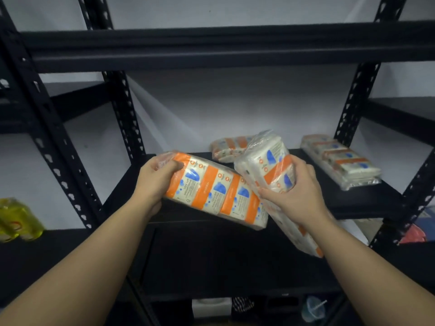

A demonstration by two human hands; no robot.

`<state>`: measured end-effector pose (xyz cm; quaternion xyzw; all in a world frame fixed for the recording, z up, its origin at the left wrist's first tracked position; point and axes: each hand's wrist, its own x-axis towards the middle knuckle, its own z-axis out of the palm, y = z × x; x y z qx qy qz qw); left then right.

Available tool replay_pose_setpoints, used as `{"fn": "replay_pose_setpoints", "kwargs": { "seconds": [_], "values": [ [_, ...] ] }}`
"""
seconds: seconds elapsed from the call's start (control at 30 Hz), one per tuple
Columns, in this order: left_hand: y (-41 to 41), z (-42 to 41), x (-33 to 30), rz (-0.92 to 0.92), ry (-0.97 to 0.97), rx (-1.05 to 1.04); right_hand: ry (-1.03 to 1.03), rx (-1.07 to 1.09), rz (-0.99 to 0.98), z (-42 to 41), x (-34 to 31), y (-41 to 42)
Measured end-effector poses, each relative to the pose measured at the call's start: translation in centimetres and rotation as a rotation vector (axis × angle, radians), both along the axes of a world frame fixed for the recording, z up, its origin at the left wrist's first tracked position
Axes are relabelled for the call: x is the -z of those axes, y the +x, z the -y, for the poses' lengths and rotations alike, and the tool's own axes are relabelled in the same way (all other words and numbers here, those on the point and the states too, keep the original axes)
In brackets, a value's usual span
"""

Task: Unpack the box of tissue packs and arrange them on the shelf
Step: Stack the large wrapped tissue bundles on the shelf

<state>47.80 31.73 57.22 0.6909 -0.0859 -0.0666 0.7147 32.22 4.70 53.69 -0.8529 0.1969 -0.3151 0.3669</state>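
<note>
I hold one tissue pack in each hand in front of a black metal shelf [367, 203]. My left hand [157, 177] grips the left end of a long white, orange and blue tissue pack [216, 194] that lies roughly level over the shelf's front edge. My right hand [292, 191] is closed around a second tissue pack [266, 161], which is tilted steeply with its top end toward the shelf's back. Two more packs lie on the shelf: one at the back middle [226, 147], one at the right [341, 161].
Black perforated uprights [124, 109] stand on both sides of the shelf, and a black beam [211, 48] crosses above. Yellow bottles [16, 220] sit on a neighbouring shelf at the left. Small items lie on the floor below, including a blue cup [313, 309].
</note>
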Motion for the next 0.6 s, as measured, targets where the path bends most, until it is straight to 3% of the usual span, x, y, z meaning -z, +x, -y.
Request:
{"fn": "replay_pose_setpoints", "kwargs": {
  "seconds": [0.23, 0.47, 0.6],
  "values": [
    [5.8, 0.0, 2.8, -0.052, 0.067, -0.020, -0.081, 0.033, -0.153, -1.3, -0.9, 4.9],
    [8.1, -0.4, 5.0, 0.157, 0.498, -0.053, -0.158, 0.055, -0.269, -1.6, -1.1, 7.4],
    [8.7, 0.4, 6.0, 0.413, 0.808, -0.023, -0.174, 0.062, -0.276, -0.4, -0.9, 8.2]
  ]
}}
